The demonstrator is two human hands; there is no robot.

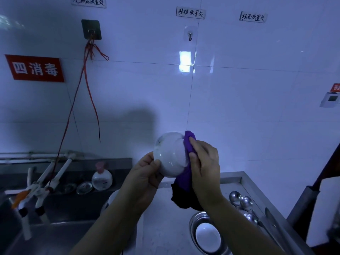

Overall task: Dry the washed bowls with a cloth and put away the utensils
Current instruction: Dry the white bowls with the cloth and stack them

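We held the white bowl [170, 157] tilted on its side in the air above the steel counter [237, 183], our left hand [145, 173] gripping its rim with curled fingers. Our right hand [204, 162] pressed the purple cloth [185, 173] against the bowl's base, fingers close together. Right of the bowl and lower lay several spoons [242, 201]; below it 1 more white bowl [207, 236] sat in a steel basin [193, 221]

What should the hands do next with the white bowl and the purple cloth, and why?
Probably turn the white bowl a little in the left hand so the right hand can rub the purple cloth over a new patch. The cloth now covers only the bowl's right side, and the rest of its outside still shines as if wet.
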